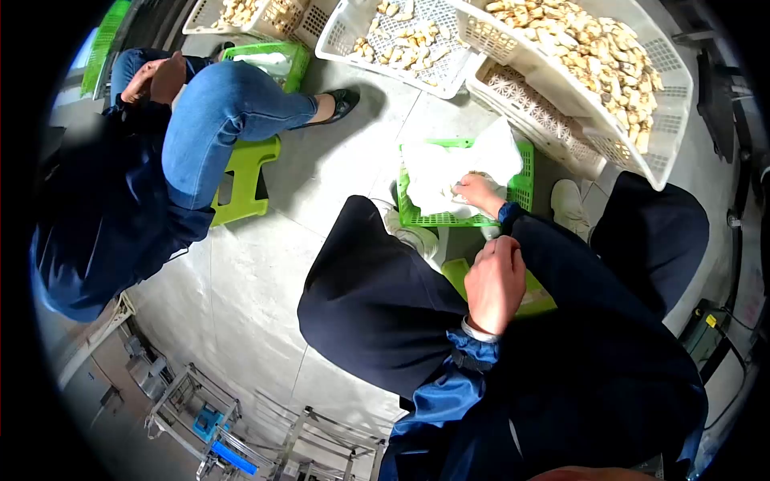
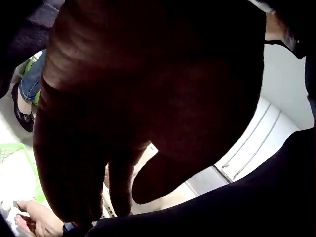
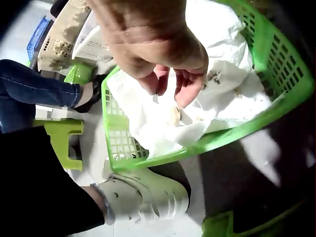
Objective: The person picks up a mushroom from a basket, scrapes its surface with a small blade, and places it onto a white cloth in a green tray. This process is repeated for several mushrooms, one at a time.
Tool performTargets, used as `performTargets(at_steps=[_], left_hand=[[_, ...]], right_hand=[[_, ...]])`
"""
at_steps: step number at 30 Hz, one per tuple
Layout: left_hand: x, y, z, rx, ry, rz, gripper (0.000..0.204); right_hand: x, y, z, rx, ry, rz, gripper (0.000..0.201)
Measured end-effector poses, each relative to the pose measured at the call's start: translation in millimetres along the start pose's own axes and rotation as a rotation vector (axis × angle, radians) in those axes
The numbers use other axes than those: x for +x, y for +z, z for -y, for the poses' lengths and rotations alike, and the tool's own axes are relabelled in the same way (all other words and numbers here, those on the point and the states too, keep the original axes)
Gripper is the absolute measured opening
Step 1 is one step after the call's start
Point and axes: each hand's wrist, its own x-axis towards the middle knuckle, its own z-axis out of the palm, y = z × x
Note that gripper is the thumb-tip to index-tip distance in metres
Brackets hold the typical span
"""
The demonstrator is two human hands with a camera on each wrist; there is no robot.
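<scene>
My right hand (image 1: 479,192) reaches over white cloth-like lining (image 1: 433,172) in a green basket (image 1: 525,172). In the right wrist view, my right hand (image 3: 170,59) has bent fingers with a gap between them; a small pale piece (image 3: 174,116) lies just below the fingertips, on the white lining (image 3: 153,126). Dark specks (image 3: 213,77) lie on the lining. Near the lap, my left hand (image 1: 496,284) hangs loosely bent, with nothing visible in it. In the left wrist view the left hand (image 2: 143,98) is dark, its fingers pointing down and slightly apart.
Large pale crates (image 1: 674,104) and a crate (image 1: 333,40) with tan pieces stand beyond the basket. At the left, a person in jeans (image 1: 200,144) sits on a green stool (image 1: 245,180), near another green basket (image 1: 301,64). Metal frames (image 1: 188,401) stand at the lower left.
</scene>
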Motion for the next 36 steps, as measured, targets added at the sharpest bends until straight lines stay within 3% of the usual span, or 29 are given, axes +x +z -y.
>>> performTargets(at_steps=[2,7,9,15,17,18,20,23,25,27,29,31,33,36], left_hand=[[6,-4,1,0.03,-0.035,-0.028,0.01],[14,-5,-2,0.033,-0.082,-0.027,0.01],[15,-3,1,0.026,-0.082,-0.017,0.01],[12,1,-2,0.017,-0.053,-0.034,0.012],[11,0,0,-0.036,-0.084,-0.037,0.013],[13,0,4,-0.053,-0.084,-0.068,0.014],[18,3,16,-0.084,0.004,-0.191,0.019],[23,3,23,-0.206,-0.06,-0.346,0.036],[28,1,31,-0.39,-0.088,-0.41,0.044],[33,-4,30,-0.688,-0.196,-0.385,0.05],[26,-12,9,-0.952,-0.18,-0.289,0.05],[19,-18,-4,-1.163,-0.121,-0.085,0.042],[17,-15,-1,-1.211,-0.081,0.07,0.037],[11,-10,0,-1.278,-0.028,0.107,0.033]], right_hand=[[5,14,-7,-0.099,-0.094,-0.094,0.032],[12,45,-23,-0.174,-0.058,-0.132,0.027],[13,46,-30,-0.114,0.032,-0.191,0.027],[18,20,-35,0.121,-0.024,-0.123,0.022],[5,-1,-9,0.39,0.021,0.052,0.017],[-4,-12,13,0.495,0.054,0.046,0.012],[-11,-36,33,0.55,-0.003,0.141,0.012],[-47,-83,99,0.61,-0.058,0.221,0.007],[-75,-115,136,0.508,-0.152,0.355,0.01],[-110,-143,171,0.465,-0.264,0.45,0.011],[-152,-162,194,0.409,-0.37,0.463,0.012],[-184,-170,197,0.294,-0.482,0.449,0.015],[-204,-173,189,0.16,-0.639,0.365,0.016],[-226,-179,176,0.229,-0.66,0.218,0.015]])
